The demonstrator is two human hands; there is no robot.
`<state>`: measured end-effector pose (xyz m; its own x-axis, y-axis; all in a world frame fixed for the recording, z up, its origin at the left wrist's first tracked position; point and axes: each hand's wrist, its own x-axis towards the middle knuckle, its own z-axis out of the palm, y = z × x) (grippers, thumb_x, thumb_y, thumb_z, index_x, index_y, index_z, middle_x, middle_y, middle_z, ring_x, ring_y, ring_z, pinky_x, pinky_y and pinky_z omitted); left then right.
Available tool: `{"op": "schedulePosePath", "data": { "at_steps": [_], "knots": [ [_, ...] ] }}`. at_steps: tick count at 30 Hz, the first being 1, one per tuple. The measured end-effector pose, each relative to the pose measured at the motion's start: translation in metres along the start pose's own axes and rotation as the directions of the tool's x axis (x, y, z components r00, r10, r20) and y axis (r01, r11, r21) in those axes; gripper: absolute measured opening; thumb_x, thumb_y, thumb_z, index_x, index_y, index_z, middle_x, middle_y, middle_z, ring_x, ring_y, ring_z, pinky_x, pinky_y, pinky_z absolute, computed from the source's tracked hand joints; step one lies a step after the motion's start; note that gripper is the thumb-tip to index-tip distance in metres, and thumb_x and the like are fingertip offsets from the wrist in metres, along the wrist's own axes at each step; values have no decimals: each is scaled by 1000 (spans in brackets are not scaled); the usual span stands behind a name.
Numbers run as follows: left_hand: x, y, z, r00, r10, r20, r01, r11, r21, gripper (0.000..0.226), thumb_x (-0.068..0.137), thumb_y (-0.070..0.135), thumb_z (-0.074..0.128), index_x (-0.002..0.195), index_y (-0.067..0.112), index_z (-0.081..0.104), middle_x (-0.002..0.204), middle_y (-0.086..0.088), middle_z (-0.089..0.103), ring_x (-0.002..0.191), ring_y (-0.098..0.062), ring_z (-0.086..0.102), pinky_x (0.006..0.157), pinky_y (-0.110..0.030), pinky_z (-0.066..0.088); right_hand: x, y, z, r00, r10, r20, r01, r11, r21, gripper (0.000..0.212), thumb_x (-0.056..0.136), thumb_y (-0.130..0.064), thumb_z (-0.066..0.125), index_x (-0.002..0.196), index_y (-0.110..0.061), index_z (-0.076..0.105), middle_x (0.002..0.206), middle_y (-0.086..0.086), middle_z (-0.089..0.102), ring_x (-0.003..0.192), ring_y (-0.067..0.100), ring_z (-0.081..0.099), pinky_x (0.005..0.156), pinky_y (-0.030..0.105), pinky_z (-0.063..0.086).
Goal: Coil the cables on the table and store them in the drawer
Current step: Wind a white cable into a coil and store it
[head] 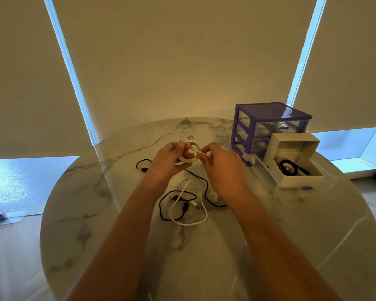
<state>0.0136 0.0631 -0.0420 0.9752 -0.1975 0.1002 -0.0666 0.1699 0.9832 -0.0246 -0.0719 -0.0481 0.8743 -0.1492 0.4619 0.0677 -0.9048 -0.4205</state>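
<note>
A round marble table [122, 235] carries a purple drawer unit [267, 124] at its far right. One drawer [291, 161] stands pulled out in front of the unit, a coiled black cable [288, 167] inside. Left of the unit, above the table, the left hand [172, 158] grips a white cable coil [188, 152]; the right hand [221, 164] pinches its loose strand. Nearer, left of the unit, a black cable [206, 187] and another white cable [189, 222] lie tangled on the table.

The white cable coil [188, 154] is mostly wound into a small loop, held up above the table with its plug end poking out the top. Below it a loose white cable [188, 222] and a black cable [206, 187] sprawl tangled over each other on the marble. The open drawer [291, 161] already has what looks like a coiled black cable [288, 167] inside.
</note>
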Motion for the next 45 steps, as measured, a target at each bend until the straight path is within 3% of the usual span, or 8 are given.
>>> {"op": "schedulePosePath", "data": {
  "at_steps": [3, 7, 11, 19, 24, 34, 42, 45],
  "knots": [
    [-2, 2, 0, 1000, -2, -16, 0, 991, -133, 28, 102, 23, 44, 87, 5, 60, 79, -3, 66, 97, -24, 64, 92, -40, 53, -2, 0, -2, 999, 25, 36, -26, 999, 38, 28, 102, -40, 31, 109, -20, 50, 89, 7, 66, 78, 28, 60, 65, 38, 43],
    [-1, 6, -5, 999, -14, -39, 5, 976, -220, 27, 99, 22, 50, 79, 7, 59, 73, -4, 57, 85, -19, 61, 88, -40, 55, -2, 6, -8, 996, 82, 19, -83, 993, 87, 27, 102, -42, 28, 102, -25, 49, 80, -2, 61, 74, 24, 59, 66, 37, 46],
    [-1, 7, -2, 998, -65, -23, 60, 982, -181, 27, 98, 24, 53, 75, 9, 58, 72, -5, 53, 83, -18, 58, 84, -37, 56, 0, 10, -11, 990, 121, -71, -117, 991, 66, 26, 102, -42, 30, 100, -27, 51, 79, -7, 56, 72, 19, 51, 61, 31, 34],
    [-7, 8, 3, 992, -125, 11, 126, 991, -52, 27, 89, 37, 64, 96, 11, 69, 79, -7, 62, 90, -22, 63, 86, -38, 57, -1, 8, -9, 969, 19, -245, 0, 997, 80, 24, 102, -40, 33, 103, -26, 53, 78, -11, 50, 71, 17, 51, 68, 33, 38],
    [-8, 10, 2, 995, -101, 2, 101, 995, -24, 29, 87, 39, 66, 93, 11, 73, 63, 0, 64, 81, -19, 66, 78, -32, 59, 1, 11, -7, 957, 15, -288, 16, 994, 105, 23, 101, -42, 36, 106, -30, 55, 85, -10, 58, 78, 16, 57, 80, 42, 47],
    [-10, 14, -6, 993, -95, 75, 105, 984, -142, 30, 92, 28, 61, 97, -1, 67, 87, -9, 68, 80, -22, 73, 71, -29, 59, 9, 28, 9, 952, -108, -285, 66, 986, -155, 27, 98, -25, 51, 118, -23, 67, 103, 7, 63, 101, 31, 50, 80, 40, 39],
    [-10, 13, -7, 989, -130, 73, 140, 976, -169, 26, 93, 27, 60, 95, 2, 69, 75, -3, 62, 70, -13, 66, 67, -30, 59, 14, 31, 8, 996, 55, -72, -50, 996, 72, 29, 100, -19, 47, 121, -11, 65, 109, 11, 53, 98, 25, 54, 78, 28, 39],
    [-10, 13, -7, 990, -119, 81, 131, 978, -164, 26, 93, 26, 59, 95, 3, 70, 75, -4, 62, 73, -14, 65, 69, -31, 59, 12, 27, 0, 975, 218, -39, -176, 872, 458, 23, 97, -20, 54, 105, -7, 71, 85, 5, 61, 75, 19, 61, 66, 23, 48]
  ]
}}
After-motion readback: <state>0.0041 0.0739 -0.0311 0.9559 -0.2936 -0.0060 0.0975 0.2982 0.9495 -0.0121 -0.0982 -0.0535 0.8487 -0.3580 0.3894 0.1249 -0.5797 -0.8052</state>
